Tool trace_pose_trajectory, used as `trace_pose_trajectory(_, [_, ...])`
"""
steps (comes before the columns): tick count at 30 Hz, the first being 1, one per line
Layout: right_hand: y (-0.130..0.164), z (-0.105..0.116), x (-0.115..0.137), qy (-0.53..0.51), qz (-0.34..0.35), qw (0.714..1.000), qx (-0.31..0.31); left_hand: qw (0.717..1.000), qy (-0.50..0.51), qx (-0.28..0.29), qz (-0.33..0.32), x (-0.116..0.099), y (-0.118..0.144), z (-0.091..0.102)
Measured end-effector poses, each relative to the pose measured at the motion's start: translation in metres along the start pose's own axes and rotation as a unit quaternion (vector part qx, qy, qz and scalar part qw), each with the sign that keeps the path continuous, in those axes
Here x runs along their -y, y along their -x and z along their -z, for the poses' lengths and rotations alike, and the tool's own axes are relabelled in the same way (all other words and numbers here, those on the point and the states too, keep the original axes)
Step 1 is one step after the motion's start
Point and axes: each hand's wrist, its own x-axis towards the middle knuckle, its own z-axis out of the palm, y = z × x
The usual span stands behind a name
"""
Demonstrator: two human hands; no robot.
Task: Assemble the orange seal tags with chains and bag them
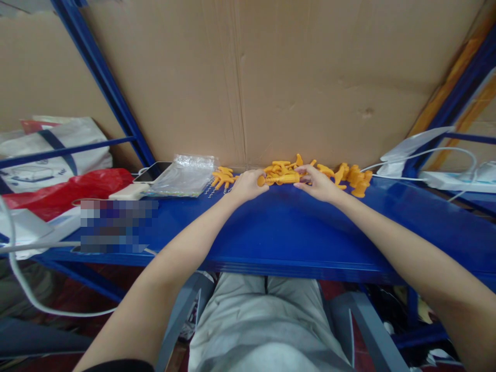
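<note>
Just above the back of the blue table, an orange plastic tube-like piece (285, 179) with a round end lies crosswise between my hands. My left hand (249, 186) is closed around its left end. The fingers of my right hand (316, 184) pinch in at its right end; the exact contact is partly hidden. Beyond my hands is a heap of orange plastic pieces (282, 165). Left of my left hand lie orange corkscrew handles (222, 178) with metal spirals. Other chunky orange pieces (354, 178) stand to the right of my right hand.
A cardboard wall (240, 82) rises behind the blue table (287, 232). Clear plastic bags (186, 175), a phone-like device (153, 173) and a red bag (73, 191) are at the left. White cables (473, 155) run at the right. Blue posts (103, 77) frame the space.
</note>
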Motion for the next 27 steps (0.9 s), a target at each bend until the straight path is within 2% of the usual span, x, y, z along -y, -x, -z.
trace_pose_trajectory(7, [-0.003,0.001,0.007,-0.124,-0.105,0.987,0.001,0.999,-0.003,-0.014,-0.033,0.000,0.000,-0.001])
trace_pose_trajectory(12, [-0.003,0.001,0.011,-0.165,-0.153,0.974,-0.003,0.999,0.001,-0.014,-0.030,0.000,0.001,-0.002])
trace_pose_trajectory(15, [0.000,0.002,0.008,-0.178,-0.158,0.971,0.030,1.000,0.002,-0.005,-0.027,0.001,0.001,-0.002])
trace_pose_trajectory(18, [0.003,0.004,0.004,-0.194,-0.135,0.969,0.066,1.000,0.001,-0.005,-0.027,0.001,0.001,-0.003])
trace_pose_trajectory(27, [0.002,0.005,0.013,-0.209,-0.185,0.956,0.087,0.999,0.005,-0.026,-0.042,0.002,0.000,-0.004])
